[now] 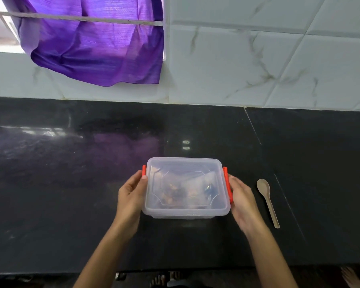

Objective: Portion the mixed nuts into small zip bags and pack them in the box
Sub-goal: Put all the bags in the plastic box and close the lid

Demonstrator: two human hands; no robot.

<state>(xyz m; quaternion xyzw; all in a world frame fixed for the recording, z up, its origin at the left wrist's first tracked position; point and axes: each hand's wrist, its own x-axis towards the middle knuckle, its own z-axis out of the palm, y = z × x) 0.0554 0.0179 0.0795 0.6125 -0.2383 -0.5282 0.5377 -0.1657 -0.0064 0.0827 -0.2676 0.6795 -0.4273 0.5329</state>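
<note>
A clear plastic box [186, 208] with its lid on and two orange side clasps stands on the black counter. Through the cloudy lid I make out bags of mixed nuts inside. My left hand [131, 196] lies against the box's left side, its thumb on the left orange clasp [144, 171]. Against the right side rests my right hand [242, 201], fingers straight along the right orange clasp [227, 183], which lies down against the box wall.
A pale wooden spoon [267, 199] lies on the counter [71, 183] just right of my right hand. White marble-look tiles [258, 59] form the back wall, with a purple cloth [96, 48] hanging at the upper left. The counter's front edge runs just below my forearms.
</note>
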